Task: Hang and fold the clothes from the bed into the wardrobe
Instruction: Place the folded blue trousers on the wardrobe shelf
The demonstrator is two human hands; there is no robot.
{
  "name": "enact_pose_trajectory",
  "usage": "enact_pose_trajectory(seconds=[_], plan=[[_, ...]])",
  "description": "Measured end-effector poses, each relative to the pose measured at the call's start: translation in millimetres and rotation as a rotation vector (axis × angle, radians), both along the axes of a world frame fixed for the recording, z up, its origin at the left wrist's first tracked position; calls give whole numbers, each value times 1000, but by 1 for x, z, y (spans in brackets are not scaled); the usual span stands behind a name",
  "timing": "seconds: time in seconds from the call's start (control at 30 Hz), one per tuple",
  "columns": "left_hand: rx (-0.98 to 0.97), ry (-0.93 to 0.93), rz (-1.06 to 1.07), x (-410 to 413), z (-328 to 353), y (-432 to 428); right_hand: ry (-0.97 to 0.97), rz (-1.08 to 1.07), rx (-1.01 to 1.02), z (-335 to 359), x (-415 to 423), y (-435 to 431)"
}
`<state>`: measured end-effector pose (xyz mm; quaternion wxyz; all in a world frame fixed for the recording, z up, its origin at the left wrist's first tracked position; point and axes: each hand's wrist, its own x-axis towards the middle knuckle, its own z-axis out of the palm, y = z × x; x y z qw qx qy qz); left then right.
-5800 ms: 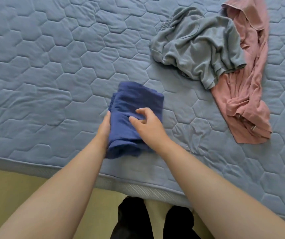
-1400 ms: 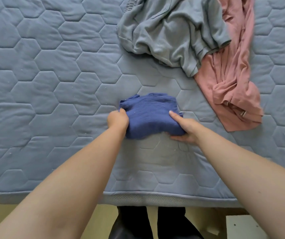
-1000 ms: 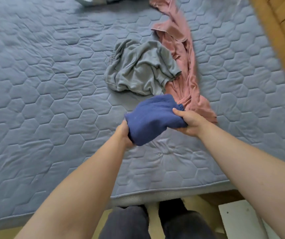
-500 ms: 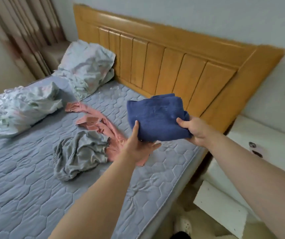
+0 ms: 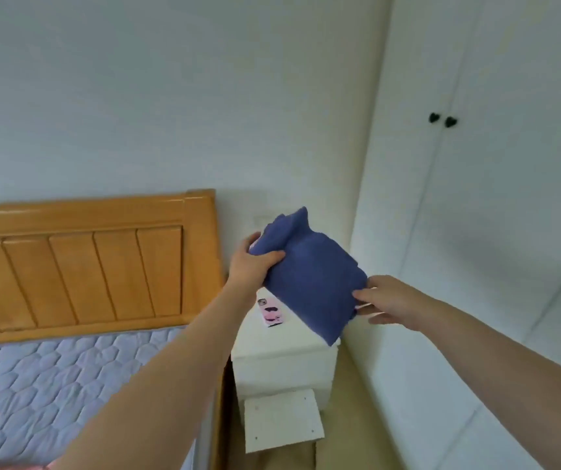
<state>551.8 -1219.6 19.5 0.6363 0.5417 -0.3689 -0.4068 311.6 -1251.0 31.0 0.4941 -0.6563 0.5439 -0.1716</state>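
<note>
Folded blue garment [image 5: 309, 279]: held in air at centre of frame, in front of white nightstand [image 5: 282, 364], off bed [image 5: 52, 385].
Left hand [image 5: 252, 266]: thumb and fingers clamped on upper-left edge.
Right hand [image 5: 391, 303]: pinching lower-right corner.
Wardrobe [image 5: 496, 232], right of frame: both doors closed.
Status: folding judged done. Stowing not done; doors need opening first.
Pink fabric [image 5: 18, 467] at bottom-left edge, on bed: judged outstanding.

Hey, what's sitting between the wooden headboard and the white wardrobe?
In the head view, a white nightstand stands there, a pink-cased phone lying on top.
</note>
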Motion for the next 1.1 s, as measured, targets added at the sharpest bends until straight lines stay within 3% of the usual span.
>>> enact_pose_trajectory(seconds=[0.17, 0.23, 0.33, 0.53, 0.67, 0.9, 1.1], plan=[[-113, -1065, -391, -125, 73, -32, 10, -240, -426, 66, -120, 24], [-194, -1290, -493, -171, 98, -32, 87, -192, -509, 88, -155, 43], [-367, -1412, -601, -240, 138, -25, 214, -138, -527, 112, -201, 73], [-604, -1308, -940, -332, 197, -2, 293, -267, -544, 148, -273, 113], [-682, -1166, -1120, -367, 224, 5, 137, -356, -449, 177, -314, 140], [-808, -1007, -1225, -422, 254, 18, 61, -592, -431, 208, -348, 190], [-807, -681, -1267, -464, 271, 48, -88, -853, -569, 235, -365, 239]])
